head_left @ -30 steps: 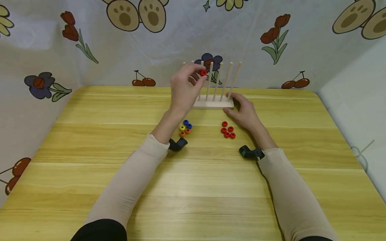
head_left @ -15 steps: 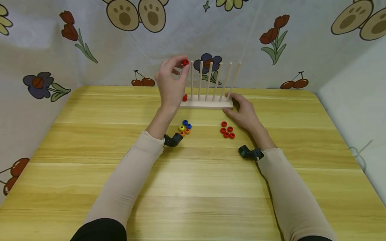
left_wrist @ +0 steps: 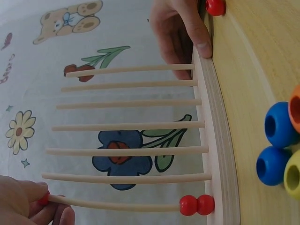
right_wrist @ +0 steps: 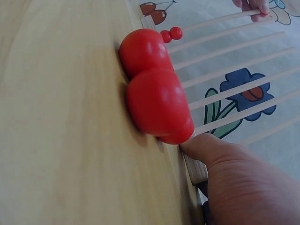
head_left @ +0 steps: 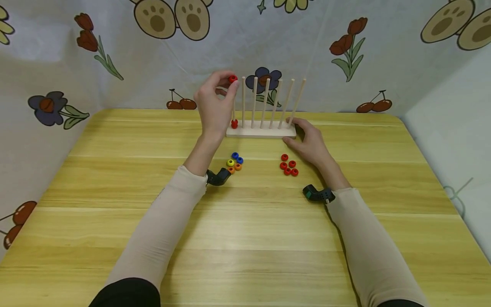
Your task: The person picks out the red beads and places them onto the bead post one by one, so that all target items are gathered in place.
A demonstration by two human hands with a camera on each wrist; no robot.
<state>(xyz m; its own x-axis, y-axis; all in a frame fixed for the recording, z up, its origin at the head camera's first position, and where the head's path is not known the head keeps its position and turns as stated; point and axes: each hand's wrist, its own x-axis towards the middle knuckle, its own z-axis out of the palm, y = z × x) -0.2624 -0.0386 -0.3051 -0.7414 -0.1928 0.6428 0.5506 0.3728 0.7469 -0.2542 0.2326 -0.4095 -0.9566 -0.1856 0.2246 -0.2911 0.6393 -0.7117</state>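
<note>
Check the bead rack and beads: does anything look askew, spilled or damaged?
Nothing stands out. The rack sits flat, its pegs look unbroken, two red beads are stacked on the end peg, and the loose red beads and mixed-colour beads lie in separate groups.

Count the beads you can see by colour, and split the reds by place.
Loose red beads on the table: 5
Threaded red beads on the end peg: 2
Held red bead in the left hand: 1
Blue beads: 2
Orange beads: 2
Yellow bead: 1
Total: 13
</note>
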